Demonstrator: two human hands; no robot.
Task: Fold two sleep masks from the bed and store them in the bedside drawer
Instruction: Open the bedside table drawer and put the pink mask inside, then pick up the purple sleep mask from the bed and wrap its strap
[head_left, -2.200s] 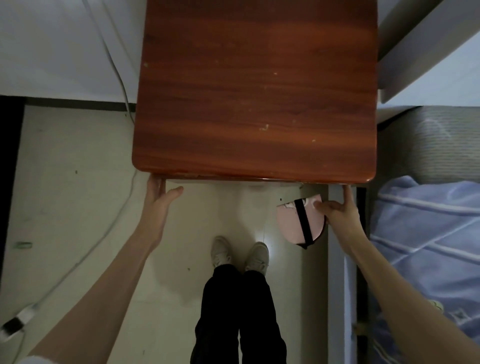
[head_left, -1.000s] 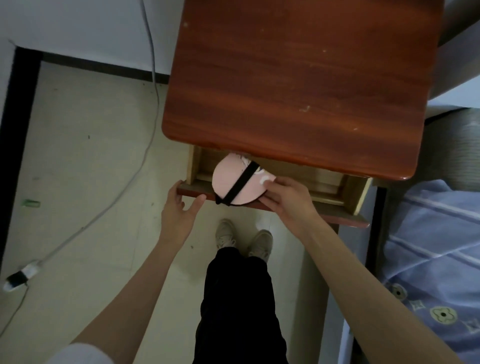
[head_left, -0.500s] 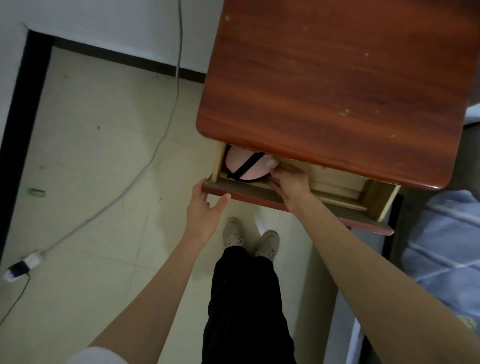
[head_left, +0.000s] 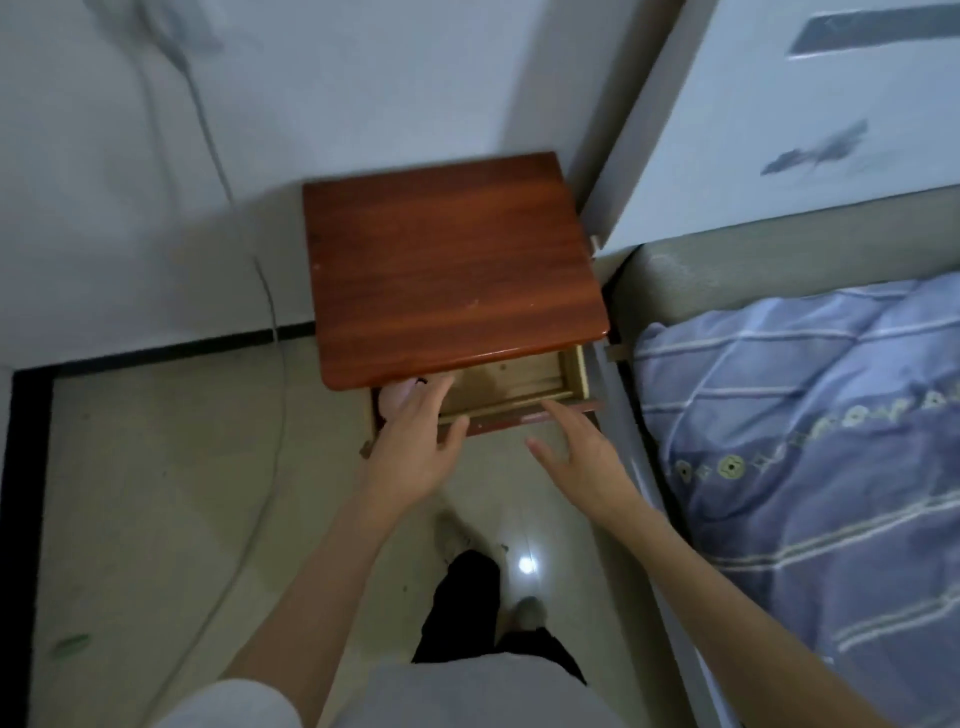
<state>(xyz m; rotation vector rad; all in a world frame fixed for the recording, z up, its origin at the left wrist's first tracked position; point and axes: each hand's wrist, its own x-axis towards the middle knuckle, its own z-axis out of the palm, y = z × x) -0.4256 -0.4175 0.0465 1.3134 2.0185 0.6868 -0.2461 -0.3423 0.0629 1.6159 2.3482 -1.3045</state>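
Head view looks down at a floor (head_left: 156, 493) with a thin grey cord (head_left: 270, 452) lying across it on the left. Next comes the bedside cabinet (head_left: 447, 270), red-brown wood, with its drawer (head_left: 519, 389) pulled part way out under the top. A pink sleep mask (head_left: 394, 402) sits in the left end of the drawer (only a small bit of it shows past the hand). The left hand (head_left: 415, 452) reaches over the drawer's front edge, fingers spread and loose, lying over the mask; whether they touch it cannot be told. The right hand (head_left: 582, 457) hangs just in front of the drawer's right part, fingers spread wide, holding nothing. Below are dark trousers (head_left: 467, 603) and a shoe (head_left: 530, 613). On the far right is the bed (head_left: 670, 270) with a blue striped quilt (head_left: 805, 441).
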